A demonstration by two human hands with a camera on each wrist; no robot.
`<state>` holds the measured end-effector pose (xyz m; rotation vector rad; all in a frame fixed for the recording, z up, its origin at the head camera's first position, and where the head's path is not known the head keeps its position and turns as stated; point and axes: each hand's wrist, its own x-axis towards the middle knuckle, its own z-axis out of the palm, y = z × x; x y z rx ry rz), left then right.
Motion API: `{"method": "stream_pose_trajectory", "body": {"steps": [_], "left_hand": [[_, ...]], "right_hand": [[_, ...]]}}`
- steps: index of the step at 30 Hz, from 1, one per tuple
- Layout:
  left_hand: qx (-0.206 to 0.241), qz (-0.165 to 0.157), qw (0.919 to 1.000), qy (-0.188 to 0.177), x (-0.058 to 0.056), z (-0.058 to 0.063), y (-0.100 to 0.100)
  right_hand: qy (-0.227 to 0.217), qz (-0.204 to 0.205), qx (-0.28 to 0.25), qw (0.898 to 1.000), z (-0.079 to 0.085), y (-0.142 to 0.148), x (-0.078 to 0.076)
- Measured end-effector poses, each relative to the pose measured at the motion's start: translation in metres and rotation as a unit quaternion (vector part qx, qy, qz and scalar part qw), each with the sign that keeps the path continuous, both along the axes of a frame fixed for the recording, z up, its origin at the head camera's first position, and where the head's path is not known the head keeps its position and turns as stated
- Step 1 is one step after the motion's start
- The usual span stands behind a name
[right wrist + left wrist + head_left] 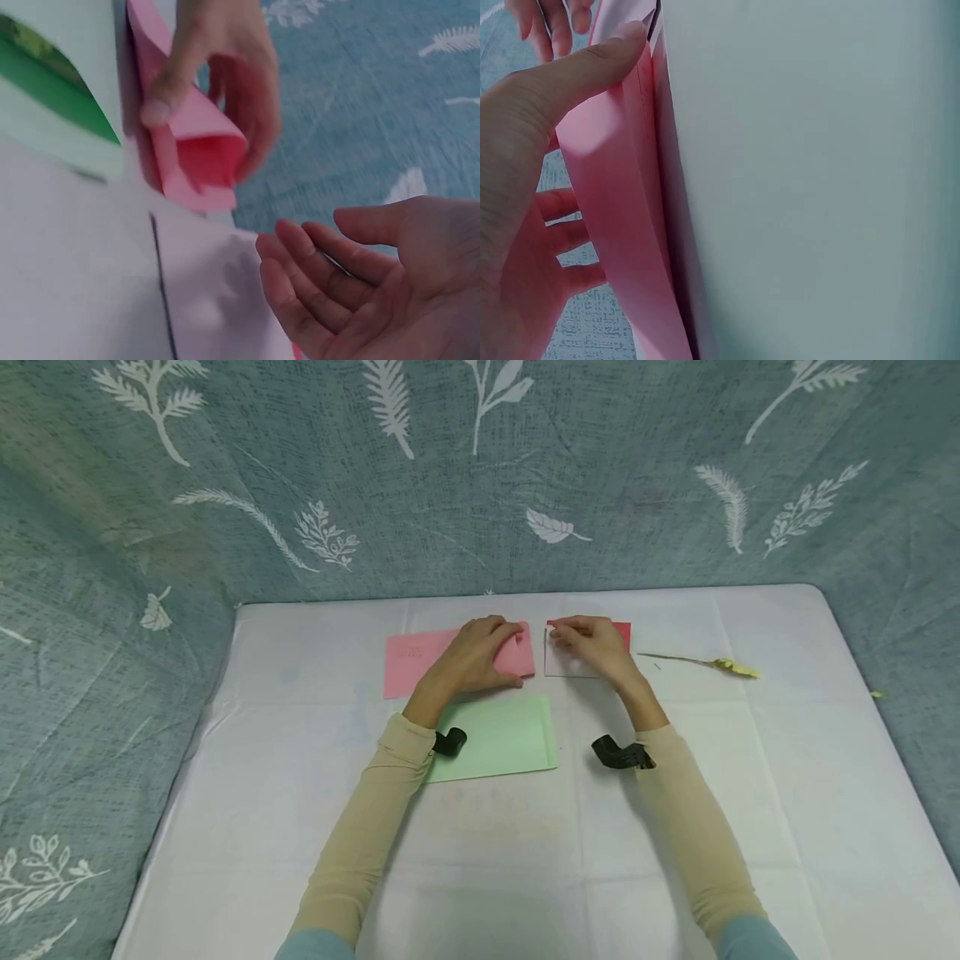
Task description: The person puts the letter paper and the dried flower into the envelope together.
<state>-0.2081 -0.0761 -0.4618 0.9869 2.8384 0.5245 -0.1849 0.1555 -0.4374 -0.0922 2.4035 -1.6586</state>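
On the white-covered table my left hand [474, 658] holds a pink envelope [411, 662] across its right end, thumb on the near edge and fingers on the far edge. The envelope's mouth bulges apart in the right wrist view, facing my right hand. My right hand [592, 645], its fingers loosely bent, is over a white card with a red edge [570, 666]. In the right wrist view these fingers [322, 281] hold nothing, close to the card's side; whether they touch it I cannot tell. A light green envelope [498, 742] lies nearer to me, partly under my left wrist.
To the right of the card lies a dried yellow flower [735, 667] on a thin stem. Something yellow-green [34, 41] shows inside the green envelope's gaping mouth. A teal leaf-patterned cloth [450, 510] hangs behind the table [750, 793].
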Motion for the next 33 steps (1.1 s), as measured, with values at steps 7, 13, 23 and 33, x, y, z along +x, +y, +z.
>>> {"method": "stream_pose_trajectory", "body": {"steps": [7, 13, 23, 33], "left_hand": [[0.003, 0.002, 1.0000, 0.001, 0.000, -0.002, 0.000], [0.013, 0.005, 0.9999, -0.002, 0.001, -0.004, 0.001], [0.018, 0.013, 0.9997, -0.007, 0.003, -0.006, 0.000], [0.017, 0.010, 0.9998, -0.001, 0.004, -0.007, 0.000]], "right_hand": [[0.013, -0.039, 0.011, 0.999, 0.002, 0.026, -0.001], [0.005, -0.078, 0.002, 0.997, 0.001, 0.047, 0.005], [-0.041, -0.144, 0.035, 0.988, -0.008, 0.073, 0.016], [-0.077, -0.144, 0.082, 0.983, -0.027, 0.080, 0.024]]}}
